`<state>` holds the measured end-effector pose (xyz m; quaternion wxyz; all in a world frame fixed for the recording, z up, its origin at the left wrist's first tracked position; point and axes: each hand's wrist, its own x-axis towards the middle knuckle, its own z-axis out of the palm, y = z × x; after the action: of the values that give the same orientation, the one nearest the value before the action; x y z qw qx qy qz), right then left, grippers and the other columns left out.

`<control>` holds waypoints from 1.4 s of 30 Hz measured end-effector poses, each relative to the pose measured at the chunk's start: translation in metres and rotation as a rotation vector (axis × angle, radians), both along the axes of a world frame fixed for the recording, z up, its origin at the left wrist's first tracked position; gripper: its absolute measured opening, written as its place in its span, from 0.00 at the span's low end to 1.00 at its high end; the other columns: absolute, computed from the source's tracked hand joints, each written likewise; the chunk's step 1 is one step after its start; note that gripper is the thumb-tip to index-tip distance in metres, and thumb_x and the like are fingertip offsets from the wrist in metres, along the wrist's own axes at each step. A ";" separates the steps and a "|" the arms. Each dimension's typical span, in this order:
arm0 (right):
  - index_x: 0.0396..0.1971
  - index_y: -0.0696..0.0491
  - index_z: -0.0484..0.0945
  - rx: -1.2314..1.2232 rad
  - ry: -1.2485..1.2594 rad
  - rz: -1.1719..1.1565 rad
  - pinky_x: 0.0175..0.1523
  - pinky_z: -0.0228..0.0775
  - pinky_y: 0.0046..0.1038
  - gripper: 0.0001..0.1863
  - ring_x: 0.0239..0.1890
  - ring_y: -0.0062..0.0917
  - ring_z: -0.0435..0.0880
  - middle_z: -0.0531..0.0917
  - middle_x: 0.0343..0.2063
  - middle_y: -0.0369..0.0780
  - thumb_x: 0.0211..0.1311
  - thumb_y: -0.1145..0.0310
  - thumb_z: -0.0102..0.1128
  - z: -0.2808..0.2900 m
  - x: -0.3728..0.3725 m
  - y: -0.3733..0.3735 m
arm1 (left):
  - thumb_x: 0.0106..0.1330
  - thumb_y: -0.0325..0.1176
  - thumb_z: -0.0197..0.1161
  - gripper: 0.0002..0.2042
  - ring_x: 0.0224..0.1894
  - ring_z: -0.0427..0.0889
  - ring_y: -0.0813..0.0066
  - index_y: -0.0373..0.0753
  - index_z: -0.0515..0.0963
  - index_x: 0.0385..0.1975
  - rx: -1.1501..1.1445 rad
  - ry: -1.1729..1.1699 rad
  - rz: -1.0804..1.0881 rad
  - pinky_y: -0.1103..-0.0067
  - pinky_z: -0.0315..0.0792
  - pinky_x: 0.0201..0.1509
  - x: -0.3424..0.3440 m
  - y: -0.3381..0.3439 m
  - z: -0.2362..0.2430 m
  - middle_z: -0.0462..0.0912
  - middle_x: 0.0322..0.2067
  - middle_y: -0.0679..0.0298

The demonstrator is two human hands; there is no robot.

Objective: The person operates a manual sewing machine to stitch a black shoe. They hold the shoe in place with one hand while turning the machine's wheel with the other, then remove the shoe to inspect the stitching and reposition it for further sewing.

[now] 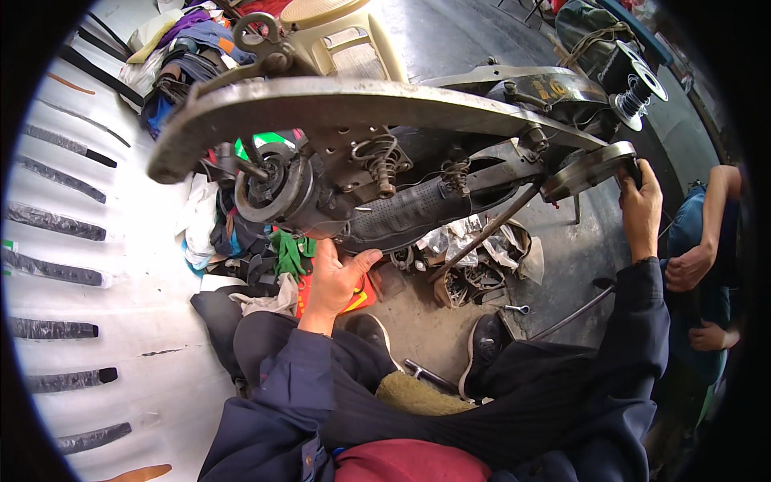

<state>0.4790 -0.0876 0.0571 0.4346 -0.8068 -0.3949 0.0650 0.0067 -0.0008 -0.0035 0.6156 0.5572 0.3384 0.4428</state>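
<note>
An old metal machine [337, 104] with springs [384, 165] and a round fitting [259, 201] at its left fills the upper middle of the head view. Beneath its long arm lies a black perforated shoe [409, 215]. My left hand [337, 281] grips the shoe's lower edge near its left end, thumb sticking out, fingertips hidden under it. My right hand [638, 205] is closed on the rim of a round metal wheel [586, 170] at the machine's right side. A metal rod [498, 225] slants down from beside the wheel, and a spool of wire [634, 100] sits above it.
A white sheet with dark straps [120, 313] lies left, beside piled cloths [205, 217]. Containers of small parts [470, 281] and a tool [422, 373] lie on the floor near my feet. A plastic stool [345, 44] stands behind. At the right are another person's arms [707, 241].
</note>
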 end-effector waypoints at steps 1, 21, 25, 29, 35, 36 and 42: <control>0.39 0.58 0.77 -0.043 -0.082 -0.048 0.34 0.66 0.27 0.08 0.26 0.22 0.71 0.75 0.22 0.40 0.70 0.69 0.62 -0.015 0.011 0.003 | 0.65 0.20 0.70 0.30 0.60 0.76 0.72 0.35 0.64 0.66 -0.005 -0.020 -0.002 0.74 0.70 0.66 0.000 0.000 -0.001 0.75 0.60 0.60; 0.40 0.59 0.78 -0.009 0.039 0.008 0.28 0.67 0.24 0.07 0.21 0.16 0.74 0.77 0.21 0.35 0.69 0.70 0.60 -0.023 0.015 0.000 | 0.65 0.22 0.70 0.36 0.63 0.74 0.69 0.37 0.58 0.71 0.058 -0.007 -0.036 0.72 0.69 0.68 -0.003 0.000 -0.009 0.71 0.63 0.60; 0.51 0.53 0.78 -0.293 0.041 0.031 0.29 0.71 0.31 0.14 0.21 0.24 0.81 0.82 0.23 0.41 0.69 0.66 0.60 -0.075 0.001 0.000 | 0.71 0.42 0.66 0.37 0.67 0.71 0.67 0.36 0.55 0.74 0.010 -0.132 -0.122 0.67 0.68 0.70 -0.013 0.000 -0.004 0.67 0.68 0.59; 0.43 0.62 0.74 -0.341 0.318 0.337 0.27 0.73 0.26 0.12 0.22 0.20 0.79 0.78 0.23 0.37 0.72 0.67 0.57 -0.080 -0.053 -0.001 | 0.73 0.65 0.50 0.43 0.70 0.69 0.59 0.35 0.52 0.76 -0.212 -0.420 -0.165 0.59 0.65 0.72 -0.019 0.002 0.003 0.64 0.71 0.54; 0.41 0.61 0.73 -0.408 0.405 0.328 0.28 0.72 0.26 0.14 0.22 0.21 0.80 0.79 0.23 0.37 0.72 0.64 0.58 -0.052 -0.079 0.005 | 0.74 0.61 0.50 0.36 0.61 0.80 0.59 0.29 0.70 0.64 -0.310 -0.346 0.128 0.62 0.74 0.66 -0.012 0.026 0.002 0.78 0.60 0.51; 0.41 0.61 0.73 -0.401 0.408 0.329 0.28 0.72 0.26 0.14 0.21 0.21 0.80 0.79 0.23 0.37 0.72 0.64 0.58 -0.050 -0.080 0.005 | 0.74 0.60 0.50 0.36 0.61 0.80 0.59 0.28 0.70 0.64 -0.307 -0.323 0.120 0.63 0.75 0.66 -0.012 0.031 0.003 0.78 0.60 0.51; 0.43 0.62 0.74 -0.404 0.434 0.321 0.28 0.72 0.26 0.13 0.22 0.21 0.80 0.79 0.23 0.38 0.71 0.65 0.58 -0.055 -0.077 0.003 | 0.75 0.43 0.45 0.25 0.60 0.80 0.51 0.33 0.70 0.64 -0.550 -0.540 -0.185 0.48 0.80 0.56 -0.011 0.022 0.012 0.78 0.61 0.50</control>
<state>0.4016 -0.0842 0.0025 0.3241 -0.7715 -0.3943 0.3798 -0.0048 0.0213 0.0083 0.8462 0.2629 0.2186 0.4087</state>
